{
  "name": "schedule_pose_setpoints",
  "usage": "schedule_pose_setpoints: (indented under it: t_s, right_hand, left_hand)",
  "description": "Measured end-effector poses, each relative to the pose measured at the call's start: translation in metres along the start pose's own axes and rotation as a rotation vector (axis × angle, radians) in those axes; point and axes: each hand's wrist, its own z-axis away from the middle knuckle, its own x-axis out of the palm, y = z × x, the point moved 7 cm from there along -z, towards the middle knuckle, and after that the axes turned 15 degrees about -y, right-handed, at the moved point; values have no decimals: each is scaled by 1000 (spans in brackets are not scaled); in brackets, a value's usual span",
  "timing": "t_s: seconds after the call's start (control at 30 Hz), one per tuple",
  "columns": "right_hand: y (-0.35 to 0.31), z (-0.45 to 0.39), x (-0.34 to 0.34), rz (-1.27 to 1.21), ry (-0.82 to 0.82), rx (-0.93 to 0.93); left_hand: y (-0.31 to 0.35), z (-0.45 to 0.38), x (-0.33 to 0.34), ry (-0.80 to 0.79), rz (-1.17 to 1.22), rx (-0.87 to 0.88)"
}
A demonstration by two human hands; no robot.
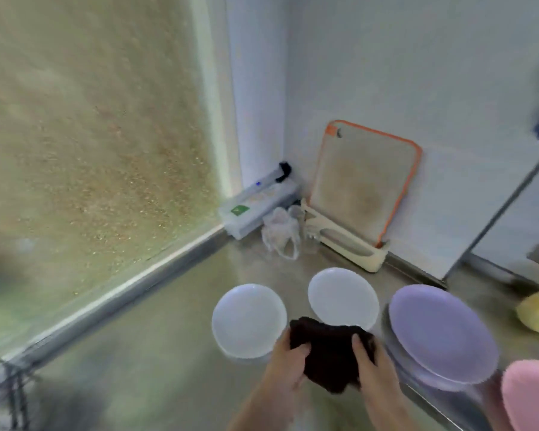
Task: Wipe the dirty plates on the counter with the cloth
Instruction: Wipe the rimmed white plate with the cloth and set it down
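1. Your left hand point(288, 363) and your right hand point(372, 367) hold the dark cloth point(330, 353) together, above the metal counter point(156, 353). The left fingers are closed on the left edge of the cloth, and the right thumb and fingers are clamped on its right side.
2. The cloth is bunched between your hands, and its top edge covers the near rim of the middle white plate point(343, 297).
3. The left white plate point(249, 320) lies on the counter just beside your left hand. I cannot tell if the hand touches it.
4. The purple plate point(442, 332) is just right of your right hand, and the pink plate point(529, 396) is at the right corner, partly out of view.
5. In the back corner an orange-edged cutting board point(364, 181) leans on the wall in a cream holder point(346, 244). A white box point(259, 203) and a crumpled clear bag point(280, 233) are beside it.
6. The picture is blurred, so I cannot see dirt on the plates.
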Motion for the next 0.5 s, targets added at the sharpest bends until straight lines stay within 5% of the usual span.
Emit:
schedule_pose_setpoints:
  t_s: [0.27,0.5]
  right_hand:
    - [-22,-20,155,55,-504,101]
    - [-1,-23,263,574,-602,-3]
  left_hand:
    - [18,57,-156,290,7,46]
    - [-23,102,-271,576,66,18]
